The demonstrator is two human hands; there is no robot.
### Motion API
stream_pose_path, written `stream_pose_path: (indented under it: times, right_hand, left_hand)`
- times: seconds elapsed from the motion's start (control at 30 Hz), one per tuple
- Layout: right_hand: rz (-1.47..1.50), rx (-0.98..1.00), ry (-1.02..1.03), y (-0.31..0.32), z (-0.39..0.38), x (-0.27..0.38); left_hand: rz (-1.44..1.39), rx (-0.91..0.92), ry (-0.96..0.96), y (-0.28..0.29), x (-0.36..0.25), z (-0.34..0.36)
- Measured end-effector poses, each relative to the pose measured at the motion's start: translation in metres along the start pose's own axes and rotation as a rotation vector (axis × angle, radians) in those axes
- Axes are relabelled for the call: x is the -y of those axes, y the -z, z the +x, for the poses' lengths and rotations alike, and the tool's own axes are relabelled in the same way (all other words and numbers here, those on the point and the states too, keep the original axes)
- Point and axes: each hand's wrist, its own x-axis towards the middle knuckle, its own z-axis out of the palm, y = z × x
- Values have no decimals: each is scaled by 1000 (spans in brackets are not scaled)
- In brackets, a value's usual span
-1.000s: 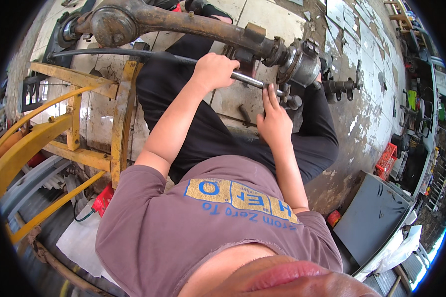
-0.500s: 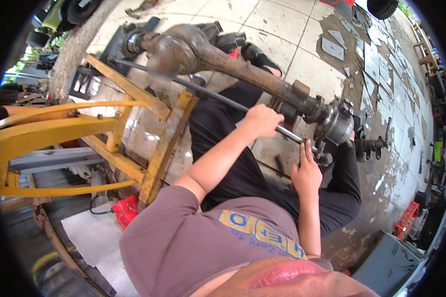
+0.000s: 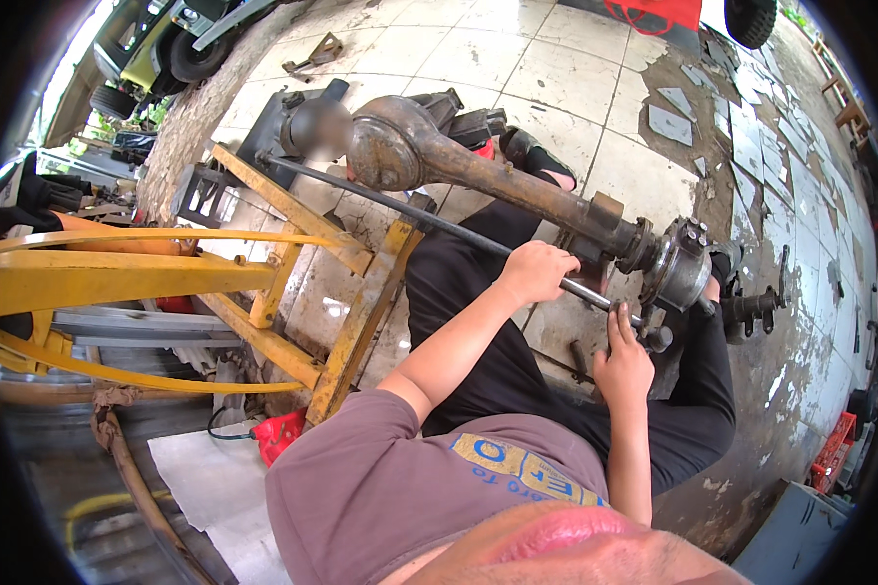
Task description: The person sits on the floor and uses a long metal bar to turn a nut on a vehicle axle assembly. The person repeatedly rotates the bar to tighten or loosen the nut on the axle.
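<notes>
A long dark tie rod (image 3: pixel 400 207) runs beside a rusty axle housing (image 3: pixel 517 190), from the far left toward a round joint end (image 3: pixel 658 338). My left hand (image 3: pixel 538 273) is closed around the rod near its right end. My right hand (image 3: pixel 622 366) has two fingers stretched out against the rod beside that joint; its other fingers look bent, and the thumb is apart. Just beyond is the grey round knuckle (image 3: pixel 677 268) at the axle's right end. The axle's bulky round differential (image 3: pixel 385 146) is at the far left.
A yellow metal frame (image 3: pixel 361 322) stands at my left. My black-trousered legs are folded under and around the axle. A short dark metal piece (image 3: pixel 578 356) lies on the floor. Broken tiles (image 3: pixel 671 127) cover the right side; a red crate (image 3: pixel 834 453) stands farther right.
The whole view has shifted, so things appear farther right and slightly lower. Both hands keep nearly the same places on the tie rod.
</notes>
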Motion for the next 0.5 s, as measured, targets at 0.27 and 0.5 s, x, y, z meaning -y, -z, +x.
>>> stream_pose_path:
  times: [0.27,0.5]
  right_hand:
    - [18,-5,41,-1,3,-2]
    - [22,1,23,-2,-2,-3]
  left_hand:
    - [28,27,-7,3,-2,-7]
    - [74,72,7,0,-2,-3]
